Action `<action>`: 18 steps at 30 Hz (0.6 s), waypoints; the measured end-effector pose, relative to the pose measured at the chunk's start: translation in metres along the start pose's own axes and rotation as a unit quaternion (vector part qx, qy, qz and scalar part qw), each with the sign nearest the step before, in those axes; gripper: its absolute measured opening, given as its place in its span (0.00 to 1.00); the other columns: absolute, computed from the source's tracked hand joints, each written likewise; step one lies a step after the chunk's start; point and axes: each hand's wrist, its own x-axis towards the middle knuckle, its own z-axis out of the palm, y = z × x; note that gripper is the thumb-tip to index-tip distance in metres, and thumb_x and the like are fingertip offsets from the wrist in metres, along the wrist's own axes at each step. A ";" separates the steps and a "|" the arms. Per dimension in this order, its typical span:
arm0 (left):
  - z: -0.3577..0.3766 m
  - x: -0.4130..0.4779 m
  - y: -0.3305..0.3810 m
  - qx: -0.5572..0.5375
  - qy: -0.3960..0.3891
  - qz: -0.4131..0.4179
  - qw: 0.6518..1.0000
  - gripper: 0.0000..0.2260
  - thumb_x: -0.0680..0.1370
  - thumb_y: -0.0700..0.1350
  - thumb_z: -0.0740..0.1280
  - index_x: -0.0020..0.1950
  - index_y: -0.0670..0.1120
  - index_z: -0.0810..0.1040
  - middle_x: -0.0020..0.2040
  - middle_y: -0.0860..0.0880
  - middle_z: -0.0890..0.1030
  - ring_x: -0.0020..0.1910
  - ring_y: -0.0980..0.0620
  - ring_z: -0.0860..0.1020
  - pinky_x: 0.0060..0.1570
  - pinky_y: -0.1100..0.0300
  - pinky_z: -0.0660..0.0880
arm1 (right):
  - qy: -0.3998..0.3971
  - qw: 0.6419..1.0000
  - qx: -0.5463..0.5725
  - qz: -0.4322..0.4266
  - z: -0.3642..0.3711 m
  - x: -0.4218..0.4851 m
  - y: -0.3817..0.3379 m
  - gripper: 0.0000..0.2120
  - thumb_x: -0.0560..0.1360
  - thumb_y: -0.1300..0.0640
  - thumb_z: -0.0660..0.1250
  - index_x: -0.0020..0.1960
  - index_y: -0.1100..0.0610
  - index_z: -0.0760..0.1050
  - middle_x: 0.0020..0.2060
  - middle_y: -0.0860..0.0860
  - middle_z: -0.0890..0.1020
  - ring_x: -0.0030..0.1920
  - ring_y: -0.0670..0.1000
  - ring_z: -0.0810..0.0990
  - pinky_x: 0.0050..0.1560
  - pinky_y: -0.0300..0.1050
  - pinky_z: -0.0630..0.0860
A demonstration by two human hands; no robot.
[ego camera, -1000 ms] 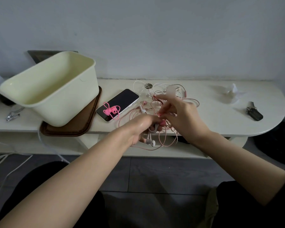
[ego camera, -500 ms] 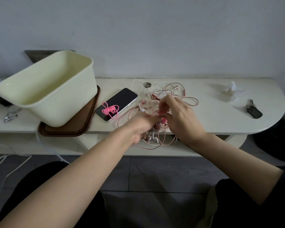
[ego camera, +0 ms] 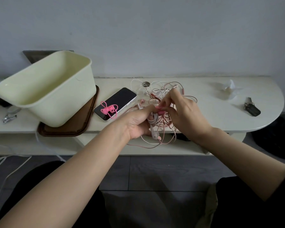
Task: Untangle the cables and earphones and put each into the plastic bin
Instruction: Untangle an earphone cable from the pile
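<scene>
A tangle of pink and white cables and earphones (ego camera: 161,96) lies on the cream table (ego camera: 204,112), partly lifted over its front edge. My left hand (ego camera: 138,124) grips a bunch of the cords, with pale pink earbuds (ego camera: 155,134) dangling below it. My right hand (ego camera: 183,112) pinches strands of the same tangle just right of the left hand. The pale yellow plastic bin (ego camera: 48,89) stands tilted at the left on a brown tray (ego camera: 72,129). A bright pink cable, wound into a bundle (ego camera: 109,109), lies on a phone.
A phone (ego camera: 117,102) lies face up between bin and tangle. Keys (ego camera: 252,108) and a crumpled clear wrapper (ego camera: 227,89) sit at the right end of the table. A nail clipper (ego camera: 8,117) lies at the far left. White cords (ego camera: 0,163) trail on the floor.
Both hands stayed at the tangle and shifted slightly. My right hand's fingers came down from a raised strand to pinch cords close to my left hand.
</scene>
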 end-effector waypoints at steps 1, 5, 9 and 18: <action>-0.001 0.000 0.000 -0.005 -0.001 -0.001 1.000 0.11 0.79 0.40 0.58 0.37 0.47 0.72 0.30 0.51 0.68 0.30 0.56 0.66 0.40 0.44 0.74 | -0.001 1.000 0.005 -0.001 -0.001 0.000 -0.001 0.16 0.72 0.65 0.63 0.44 0.48 0.60 0.40 0.50 0.81 0.40 0.59 0.80 0.36 0.58 0.76; -0.002 -0.003 0.003 -0.032 -0.003 0.003 0.999 0.11 0.79 0.37 0.57 0.37 0.45 0.70 0.23 0.50 0.72 0.21 0.55 0.72 0.27 0.54 0.77 | 0.001 1.000 0.010 -0.001 -0.004 0.001 -0.004 0.16 0.72 0.68 0.63 0.45 0.51 0.60 0.42 0.50 0.82 0.42 0.57 0.82 0.37 0.58 0.77; -0.003 -0.007 0.004 -0.038 -0.018 0.022 0.999 0.10 0.78 0.36 0.57 0.38 0.44 0.71 0.21 0.50 0.73 0.19 0.53 0.73 0.37 0.45 0.75 | 0.000 1.000 0.009 -0.004 -0.004 0.001 -0.003 0.13 0.73 0.70 0.61 0.43 0.54 0.63 0.42 0.51 0.83 0.43 0.55 0.82 0.39 0.56 0.78; -0.012 -0.002 0.003 -0.006 -0.032 0.048 0.998 0.07 0.69 0.48 0.68 0.38 0.46 0.76 0.34 0.48 0.70 0.33 0.50 0.71 0.41 0.47 0.73 | 0.008 1.000 0.005 -0.015 -0.008 -0.001 -0.008 0.16 0.72 0.68 0.64 0.42 0.49 0.64 0.40 0.50 0.83 0.42 0.53 0.82 0.39 0.53 0.78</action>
